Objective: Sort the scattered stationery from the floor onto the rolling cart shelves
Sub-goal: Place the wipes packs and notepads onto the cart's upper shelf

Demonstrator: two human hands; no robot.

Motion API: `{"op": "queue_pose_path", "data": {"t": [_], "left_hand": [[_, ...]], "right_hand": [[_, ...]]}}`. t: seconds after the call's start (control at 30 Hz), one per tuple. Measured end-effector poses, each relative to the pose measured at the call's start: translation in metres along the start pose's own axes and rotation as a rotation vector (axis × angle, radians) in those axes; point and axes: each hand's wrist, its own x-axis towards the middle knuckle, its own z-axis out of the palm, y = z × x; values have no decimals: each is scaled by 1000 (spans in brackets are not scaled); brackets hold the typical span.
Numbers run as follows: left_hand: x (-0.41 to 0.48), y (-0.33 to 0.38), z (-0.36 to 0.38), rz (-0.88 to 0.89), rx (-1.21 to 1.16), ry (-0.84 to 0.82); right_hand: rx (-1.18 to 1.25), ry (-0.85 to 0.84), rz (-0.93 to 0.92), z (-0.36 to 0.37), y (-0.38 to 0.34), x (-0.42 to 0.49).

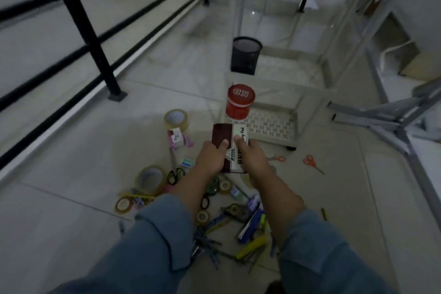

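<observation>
Both hands hold a brown-and-white stamp pad box [226,137] above the floor, just in front of the white rolling cart [274,126]. My left hand [211,157] grips its left side with the thumb on top. My right hand [250,156] grips its right side. A red-lidded jar [240,101] stands on the cart's lower perforated shelf and a black mesh pen cup [245,55] on the shelf above. Scattered stationery lies on the floor below my arms: tape rolls [150,179], black scissors [175,175], pens and a yellow highlighter [253,246].
A black railing [81,21] runs along the left. Orange scissors [312,163] lie on the tiles right of the cart, with a second orange pair [278,158] nearer my right hand. A grey metal frame [393,122] and white furniture stand at the right.
</observation>
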Motion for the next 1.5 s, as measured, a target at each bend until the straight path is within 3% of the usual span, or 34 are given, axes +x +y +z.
{"op": "queue_pose_path", "data": {"t": [0.1,0.23,0.43,0.6,0.67,0.77,0.9,1.03,1.23,1.43,1.5], "left_hand": [[-15,64,3,63,57,40],[-32,136,7,113,62,3],[-44,230,6,331,127,30],[-17,291,-20,845,403,479],[1,303,-29,984,620,535],[25,316,-33,967,920,486],[53,313,-29,913,1067,443],[70,298,-20,920,1018,397],[75,295,-18,989,968,440],[75,293,-13,973,938,460],[75,292,-13,978,928,468]], "right_hand": [[129,-17,-6,-21,-47,-8],[128,-8,-55,-50,-106,-20],[110,109,-335,-75,-194,-22],[198,224,-502,-97,-283,7],[207,265,-510,-101,-318,24],[140,337,-444,-106,-358,54],[-4,302,-268,-108,-378,90],[-222,278,-205,-111,-374,126],[-217,274,-190,-117,-368,171],[-526,298,-177,-109,-370,151],[-517,253,-165,-111,-369,148]]}}
